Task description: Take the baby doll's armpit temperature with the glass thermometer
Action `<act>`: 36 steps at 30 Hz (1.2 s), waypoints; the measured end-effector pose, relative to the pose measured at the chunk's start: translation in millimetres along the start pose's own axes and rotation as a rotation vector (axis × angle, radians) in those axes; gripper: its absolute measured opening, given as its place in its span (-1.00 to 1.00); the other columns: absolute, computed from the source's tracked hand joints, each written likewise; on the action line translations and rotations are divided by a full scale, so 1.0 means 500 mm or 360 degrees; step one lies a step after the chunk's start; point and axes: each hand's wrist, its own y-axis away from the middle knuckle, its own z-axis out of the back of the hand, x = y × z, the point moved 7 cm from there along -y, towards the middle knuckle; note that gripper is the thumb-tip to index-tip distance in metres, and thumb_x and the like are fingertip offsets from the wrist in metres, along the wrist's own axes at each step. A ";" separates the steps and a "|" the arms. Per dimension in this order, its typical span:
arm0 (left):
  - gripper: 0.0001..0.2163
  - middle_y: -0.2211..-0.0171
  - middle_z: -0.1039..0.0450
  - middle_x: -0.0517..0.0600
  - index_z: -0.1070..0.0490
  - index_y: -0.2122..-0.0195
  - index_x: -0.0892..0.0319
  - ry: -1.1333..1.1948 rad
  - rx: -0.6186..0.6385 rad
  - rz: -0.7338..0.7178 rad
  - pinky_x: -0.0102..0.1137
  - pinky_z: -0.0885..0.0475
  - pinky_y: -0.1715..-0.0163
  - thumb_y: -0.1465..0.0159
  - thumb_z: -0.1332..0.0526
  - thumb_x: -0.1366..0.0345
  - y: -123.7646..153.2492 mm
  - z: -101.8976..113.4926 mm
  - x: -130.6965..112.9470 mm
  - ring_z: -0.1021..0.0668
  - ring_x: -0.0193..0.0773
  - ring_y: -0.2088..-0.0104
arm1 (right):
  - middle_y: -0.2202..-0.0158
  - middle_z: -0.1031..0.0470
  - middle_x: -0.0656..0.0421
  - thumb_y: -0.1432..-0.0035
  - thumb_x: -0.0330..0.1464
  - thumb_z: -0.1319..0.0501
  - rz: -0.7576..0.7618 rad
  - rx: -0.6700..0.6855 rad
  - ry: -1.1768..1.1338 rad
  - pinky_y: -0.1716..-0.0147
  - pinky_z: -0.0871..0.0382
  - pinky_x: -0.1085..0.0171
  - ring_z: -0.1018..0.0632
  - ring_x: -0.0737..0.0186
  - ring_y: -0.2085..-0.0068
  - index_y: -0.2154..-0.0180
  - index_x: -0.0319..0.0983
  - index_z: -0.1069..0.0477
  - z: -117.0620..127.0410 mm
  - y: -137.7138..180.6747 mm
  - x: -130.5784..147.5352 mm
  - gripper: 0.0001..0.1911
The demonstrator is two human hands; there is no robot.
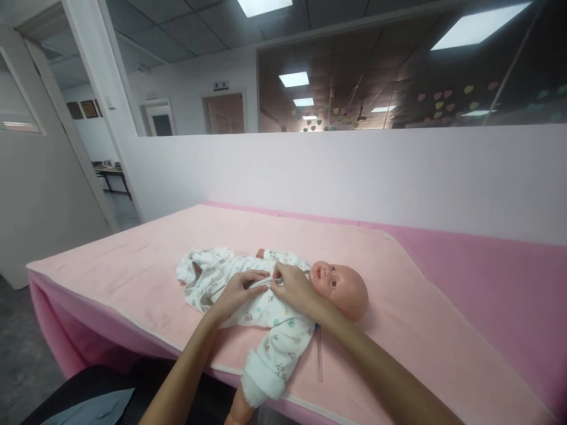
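A baby doll (349, 289) lies on its back, head to the right, dressed in a white onesie (252, 316) with small printed figures. Over the doll's chest, my left hand (241, 290) pinches the front edge of the onesie. My right hand (292, 287) grips the same edge closer to the neck, fingertips pressed together. Between the two hands the fabric edge is drawn up in a narrow fold; any fastener there is too small to make out. One sleeved arm of the doll reaches toward me past the table's edge. The onesie's leg part lies crumpled at the left.
The table has a light pink cover (146, 260) over a darker pink cloth (496, 283). A clear thin tube (319, 357) with a blue end lies beside the doll's shoulder. Behind stands a white wall (336, 177) with windows above; a door (39, 165) is at the left.
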 end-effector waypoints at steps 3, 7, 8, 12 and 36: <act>-0.78 0.01 -0.38 0.07 -0.52 0.28 0.14 0.0048 0.0008 0.0005 -0.27 -0.32 0.04 -0.09 -0.26 0.18 -0.001 0.001 0.001 -0.40 -0.07 0.01 | 0.46 -0.35 0.24 0.00 -0.49 -0.10 0.0045 -0.0056 -0.0022 0.49 0.00 0.39 -0.31 0.39 0.46 0.46 -0.24 -0.25 -0.007 -0.002 -0.007 -0.94; -0.77 0.01 -0.37 0.08 -0.52 0.26 0.14 0.0124 0.0031 0.0014 -0.26 -0.31 0.03 -0.05 -0.29 0.21 -0.001 0.003 0.005 -0.40 -0.07 0.01 | 0.44 -0.35 0.23 -0.03 -0.47 -0.09 0.0086 -0.0107 -0.0037 0.48 -0.03 0.39 -0.32 0.38 0.44 0.45 -0.24 -0.25 -0.011 -0.001 -0.010 -0.95; -0.76 0.00 -0.37 0.08 -0.51 0.25 0.15 0.0149 0.0041 0.0027 -0.25 -0.31 0.03 -0.05 -0.29 0.21 -0.001 0.003 0.006 -0.40 -0.06 0.01 | 0.44 -0.35 0.23 -0.03 -0.47 -0.10 0.0090 -0.0111 -0.0038 0.47 -0.04 0.39 -0.32 0.38 0.44 0.46 -0.24 -0.24 -0.011 -0.001 -0.010 -0.95; -0.78 -0.02 -0.35 0.08 -0.52 0.24 0.16 0.0230 0.0030 0.0105 -0.25 -0.32 0.05 -0.07 -0.26 0.26 0.003 0.003 0.007 -0.39 -0.05 0.00 | 0.47 -0.32 0.24 0.00 -0.50 -0.10 0.0101 -0.0111 -0.0027 0.46 -0.05 0.40 -0.30 0.39 0.44 0.49 -0.25 -0.22 -0.014 -0.003 -0.009 -0.91; -0.84 0.00 -0.35 0.08 -0.54 0.36 0.18 0.0295 -0.0007 0.0212 -0.30 -0.35 0.11 0.00 -0.30 0.30 0.010 0.009 0.014 -0.39 -0.05 0.02 | 0.43 -0.40 0.20 -0.05 -0.50 -0.14 0.0176 -0.0001 -0.0063 0.40 -0.15 0.38 -0.38 0.36 0.40 0.49 -0.26 -0.28 -0.011 -0.004 0.001 -0.89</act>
